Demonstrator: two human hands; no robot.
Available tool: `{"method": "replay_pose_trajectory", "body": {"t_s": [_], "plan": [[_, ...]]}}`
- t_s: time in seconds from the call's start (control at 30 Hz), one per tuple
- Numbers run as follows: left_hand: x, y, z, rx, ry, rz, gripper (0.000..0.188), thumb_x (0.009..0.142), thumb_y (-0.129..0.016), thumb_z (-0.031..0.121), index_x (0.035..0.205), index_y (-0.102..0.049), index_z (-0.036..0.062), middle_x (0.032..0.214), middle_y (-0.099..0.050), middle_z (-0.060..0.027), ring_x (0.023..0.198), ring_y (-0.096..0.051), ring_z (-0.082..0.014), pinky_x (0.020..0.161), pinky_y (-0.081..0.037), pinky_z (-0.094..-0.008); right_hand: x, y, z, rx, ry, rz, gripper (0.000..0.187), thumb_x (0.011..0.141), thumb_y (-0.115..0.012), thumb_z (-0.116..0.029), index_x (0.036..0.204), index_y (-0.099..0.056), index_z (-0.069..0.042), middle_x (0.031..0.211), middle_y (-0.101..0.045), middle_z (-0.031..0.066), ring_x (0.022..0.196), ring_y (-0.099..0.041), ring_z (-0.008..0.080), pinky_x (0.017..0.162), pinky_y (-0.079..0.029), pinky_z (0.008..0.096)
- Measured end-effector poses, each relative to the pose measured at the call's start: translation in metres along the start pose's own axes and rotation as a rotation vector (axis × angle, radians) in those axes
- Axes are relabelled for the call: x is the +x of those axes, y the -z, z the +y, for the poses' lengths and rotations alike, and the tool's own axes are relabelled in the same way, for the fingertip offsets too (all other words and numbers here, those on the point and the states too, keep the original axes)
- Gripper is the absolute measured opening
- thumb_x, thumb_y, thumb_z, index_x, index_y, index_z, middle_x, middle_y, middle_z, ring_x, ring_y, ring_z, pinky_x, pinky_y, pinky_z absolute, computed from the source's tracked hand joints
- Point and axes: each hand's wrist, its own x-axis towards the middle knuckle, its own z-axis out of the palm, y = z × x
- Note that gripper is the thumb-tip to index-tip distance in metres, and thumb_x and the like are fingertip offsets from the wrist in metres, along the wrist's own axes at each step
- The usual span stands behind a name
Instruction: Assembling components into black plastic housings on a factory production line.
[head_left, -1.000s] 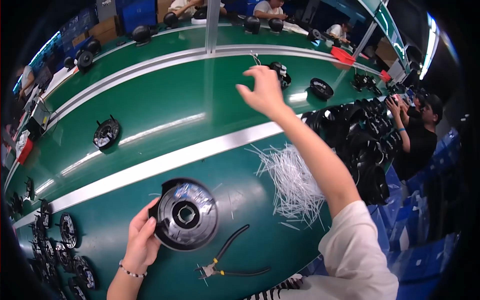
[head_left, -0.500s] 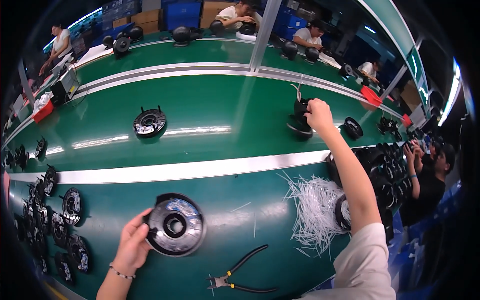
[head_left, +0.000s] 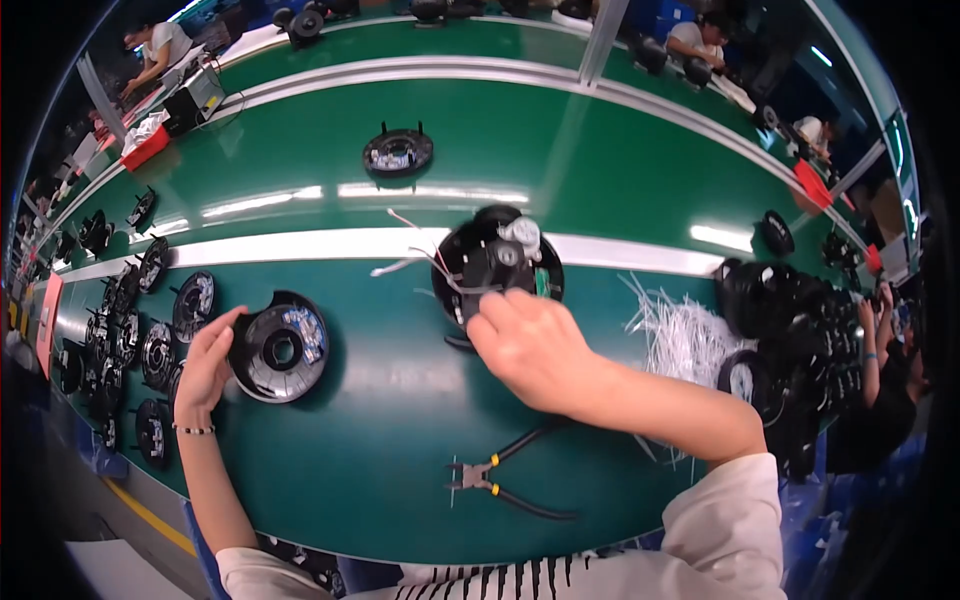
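Note:
My left hand [head_left: 203, 372] grips the rim of a black round plastic housing [head_left: 255, 365]. The housing has a hole in its middle and a blue-white patch, perhaps a circuit board or a reflection, on one side. My right hand [head_left: 530, 350] is closed on the near side of a larger black round assembly [head_left: 500, 262], partly covering it. Inside that assembly are a white round part, a green board and loose white wires [head_left: 405, 265]. Below the right hand, side cutters [head_left: 490, 475] with black and yellow handles lie spread on the green bench.
A heap of thin white plastic strips [head_left: 690, 335] lies right of my right hand, beside stacked black parts [head_left: 770, 310]. Several round black parts [head_left: 157, 355] crowd the left side. Another round part [head_left: 398, 153] rests on the belt beyond the white rail [head_left: 340, 245]. Other people work farther off.
My right hand has brought the black assembly from the far belt toward me and leftward. The left hand's housing appears farther left. The whole view has shifted too.

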Motion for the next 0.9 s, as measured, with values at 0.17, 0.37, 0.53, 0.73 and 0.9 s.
{"method": "replay_pose_trajectory", "body": {"t_s": [0.17,0.37,0.53,0.73,0.9], "plan": [[-0.011,0.0,-0.001,0.365,0.125,0.284,0.039,0.091,-0.047,0.024,0.119,-0.048,-0.0027,0.108,-0.056,-0.0071,0.096,-0.054,-0.0123,0.078,-0.045,-0.0235,-0.024,0.028,-0.03,0.232,0.013,0.253,0.057,0.058,-0.072,-0.034,0.099,-0.057,0.002,0.088,-0.055,0.0094,0.075,-0.054,0.0238,0.062,-0.044,0.0326],[-0.027,-0.083,0.036,1.015,-0.7,0.676,0.033,0.081,-0.056,0.008,0.112,-0.054,-0.002,0.108,-0.057,-0.0151,0.1,-0.054,-0.0263,0.085,-0.042,-0.0328,-0.085,0.045,-0.07,0.215,-0.038,-0.76,0.094,0.057,-0.072,-0.05,0.123,-0.037,0.007,0.134,-0.027,0.0215,0.119,-0.031,0.0375,0.095,-0.027,0.0517],[-0.002,-0.18,0.077,1.041,-1.149,-0.153,0.029,0.066,-0.062,-0.001,0.095,-0.059,0.0001,0.095,-0.059,-0.0125,0.092,-0.056,-0.0303,0.079,-0.047,-0.0373,-0.098,0.045,-0.059,0.311,-0.138,-0.689,0.079,0.058,-0.074,-0.03,0.119,-0.039,0.007,0.12,-0.039,0.0189,0.106,-0.041,0.0339,0.092,-0.034,0.0413],[0.06,-0.206,0.069,1.185,-0.889,-0.411,0.021,0.068,-0.065,0.006,0.087,-0.058,-0.0013,0.096,-0.056,-0.0143,0.088,-0.054,-0.0326,0.077,-0.046,-0.0374,-0.096,0.063,-0.051,0.578,-0.315,-0.448,0.055,0.057,-0.066,-0.018,0.107,-0.049,0.0,0.099,-0.047,0.0145,0.095,-0.047,0.0282,0.075,-0.045,0.0358],[0.069,-0.214,0.076,1.314,-0.785,-0.326,0.01,0.07,-0.062,0.007,0.075,-0.058,-0.001,0.079,-0.058,-0.0139,0.072,-0.057,-0.0321,0.067,-0.047,-0.0395,-0.085,0.077,-0.02,0.602,-0.415,-0.034,0.055,0.052,-0.066,-0.013,0.103,-0.05,0.002,0.093,-0.048,0.0165,0.083,-0.052,0.031,0.072,-0.046,0.0348]]}}
